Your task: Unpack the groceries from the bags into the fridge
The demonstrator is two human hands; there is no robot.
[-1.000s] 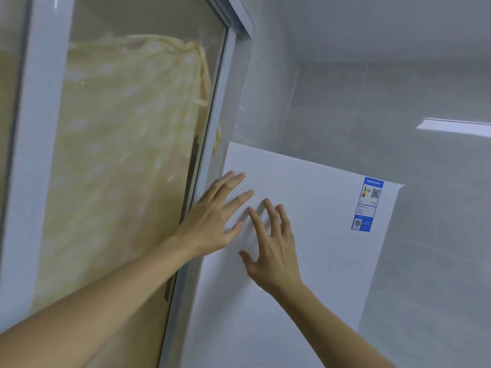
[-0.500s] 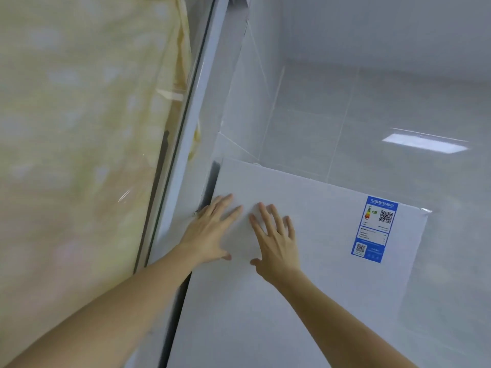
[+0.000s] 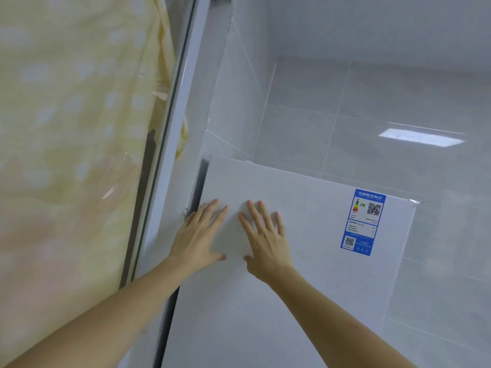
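Note:
The white fridge door [image 3: 305, 261] fills the lower middle of the head view, with a blue energy label [image 3: 362, 221] near its upper right corner. My left hand [image 3: 198, 235] lies flat against the door close to its left edge, fingers straight. My right hand [image 3: 264, 237] presses flat on the door just beside it, fingers spread. A narrow dark gap [image 3: 198, 181] shows along the door's left edge. No groceries or bags are in view.
A white-framed glass sliding door [image 3: 170, 155] stands directly left of the fridge, with a yellow patterned curtain [image 3: 74, 128] behind the glass. Glossy grey wall tiles [image 3: 372, 115] rise behind and to the right of the fridge.
Both hands have gone from hovering near the door to lying flat on it. The view has dropped and shifted, and the dark gap at the door's left edge has narrowed.

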